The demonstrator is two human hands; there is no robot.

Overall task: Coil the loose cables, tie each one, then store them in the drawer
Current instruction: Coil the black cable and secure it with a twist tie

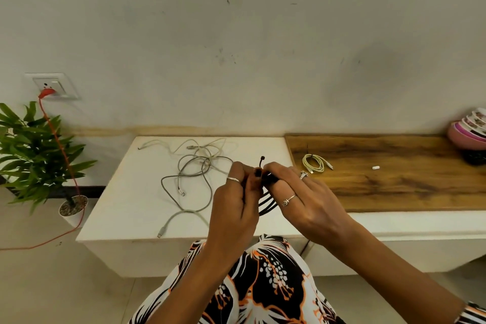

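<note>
Both hands are up over the front edge of the counter (126,208), working one bundle. The left hand (236,200) curls its fingers round a coiled black cable (267,204), whose loops hang out below between the two palms. The right hand (297,192) pinches a thin black tie (262,161) at the top of the coil, its tail poking up just above the fingertips. So each grip is closed on something: left on the coil, right on the tie.

This looks like the tying step for the black cable. Next, I'd judge, the tie needs cinching snug while the left grip keeps the loops from springing apart.

Just right of the right grip, a yellow cable (313,163) lies coiled and tied on the wooden counter section. Beyond and left of the left grip, grey cables (194,168) sprawl loose, not yet coiled. No drawer is visibly open from here.
</note>
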